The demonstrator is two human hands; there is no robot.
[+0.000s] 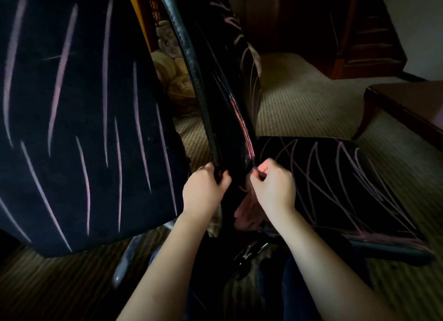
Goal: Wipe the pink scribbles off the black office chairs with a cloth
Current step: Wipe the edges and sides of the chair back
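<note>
A black office chair stands before me with its glossy backrest (215,81) edge-on and its seat (335,188) to the right, both covered in pink scribbles. My left hand (205,191) grips the backrest's left edge near its base. My right hand (273,186) pinches a pinkish cloth (247,212) against the backrest's right edge, where a pink streak (242,126) runs upward. The cloth hangs down below that hand. A second black chair's fabric back (79,117), at left, carries long pink strokes.
Striped beige carpet (299,100) covers the floor. A dark wooden table (407,105) stands at right and wooden furniture (359,33) at the back. Stuffed toys (172,69) lie between the two chairs. A chair base (249,251) sits by my legs.
</note>
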